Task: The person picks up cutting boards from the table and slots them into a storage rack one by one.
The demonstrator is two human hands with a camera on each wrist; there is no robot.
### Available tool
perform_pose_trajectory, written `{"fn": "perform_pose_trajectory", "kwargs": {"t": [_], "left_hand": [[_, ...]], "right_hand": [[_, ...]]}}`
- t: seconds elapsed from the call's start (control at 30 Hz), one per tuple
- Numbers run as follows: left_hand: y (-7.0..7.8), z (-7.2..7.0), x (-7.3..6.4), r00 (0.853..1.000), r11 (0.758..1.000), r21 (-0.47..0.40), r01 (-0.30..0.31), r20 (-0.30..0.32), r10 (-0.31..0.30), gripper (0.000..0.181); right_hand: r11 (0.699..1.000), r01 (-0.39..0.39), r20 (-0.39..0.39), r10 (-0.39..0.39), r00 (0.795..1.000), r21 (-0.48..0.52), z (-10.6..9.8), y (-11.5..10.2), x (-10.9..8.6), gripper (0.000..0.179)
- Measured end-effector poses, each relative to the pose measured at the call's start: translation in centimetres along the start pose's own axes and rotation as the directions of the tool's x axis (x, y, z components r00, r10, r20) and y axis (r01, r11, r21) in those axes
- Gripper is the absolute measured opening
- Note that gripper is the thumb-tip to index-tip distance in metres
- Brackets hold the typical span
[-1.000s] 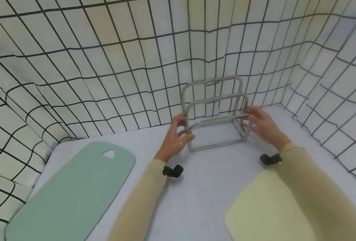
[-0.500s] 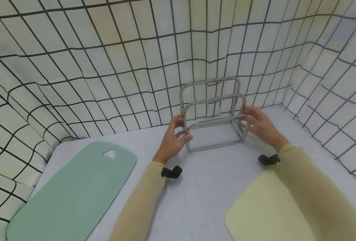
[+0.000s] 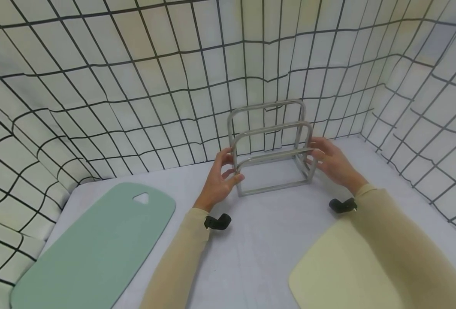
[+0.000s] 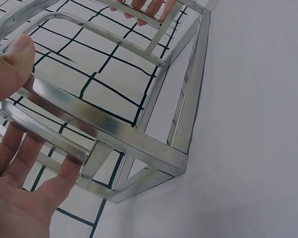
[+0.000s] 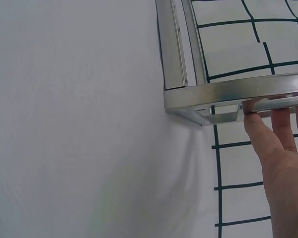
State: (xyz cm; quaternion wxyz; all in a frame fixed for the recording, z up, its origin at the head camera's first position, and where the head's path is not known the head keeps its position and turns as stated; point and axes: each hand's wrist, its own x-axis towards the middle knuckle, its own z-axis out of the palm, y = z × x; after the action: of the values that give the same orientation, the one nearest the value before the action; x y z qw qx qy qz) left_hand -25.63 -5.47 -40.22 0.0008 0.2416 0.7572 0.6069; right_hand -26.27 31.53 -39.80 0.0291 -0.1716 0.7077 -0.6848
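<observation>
Rack (image 3: 272,128) upright on surface (image 3: 258,257), right of centre, before far mesh (image 3: 244,41). Left hand (image 3: 219,181) grips left side, right hand (image 3: 333,164) right side — fingers curled round bars. Best eased evenly, base flat — lopsided push would likely skew it.

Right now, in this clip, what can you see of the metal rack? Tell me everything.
The rack looks like shiny, silvery metal: three round-cornered loops, growing taller toward the back, joined to a rectangular base of flat bars, with open gaps between. It stands upright on the white table, in front of the grid-patterned wall. The left hand grips its left end, thumb on the front loop; the right hand holds its right end.
</observation>
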Motion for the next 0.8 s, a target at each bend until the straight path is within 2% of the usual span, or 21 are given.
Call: {"fn": "perform_pose_trajectory", "kwargs": {"t": [0.3, 0.6, 0.8], "left_hand": [[-0.21, -0.45, -0.28, 1.0, 1.0, 0.002, -0.002, 0.002, 0.002, 0.083], [-0.34, -0.67, -0.41, 1.0, 1.0, -0.006, 0.002, 0.006, -0.002, 0.083], [-0.21, -0.95, -0.49, 1.0, 1.0, -0.011, -0.006, 0.004, 0.006, 0.082]], "right_hand": [[1.0, 0.012, 0.016, -0.012, 1.0, 0.001, 0.19, 0.32, 0.1, 0.039], [0.999, 0.001, 0.01, -0.001, 1.0, -0.051, 0.46, 0.23, -0.11, 0.041], [0.999, 0.023, 0.022, -0.022, 0.999, -0.035, 0.75, 0.07, 0.03, 0.041]]}}
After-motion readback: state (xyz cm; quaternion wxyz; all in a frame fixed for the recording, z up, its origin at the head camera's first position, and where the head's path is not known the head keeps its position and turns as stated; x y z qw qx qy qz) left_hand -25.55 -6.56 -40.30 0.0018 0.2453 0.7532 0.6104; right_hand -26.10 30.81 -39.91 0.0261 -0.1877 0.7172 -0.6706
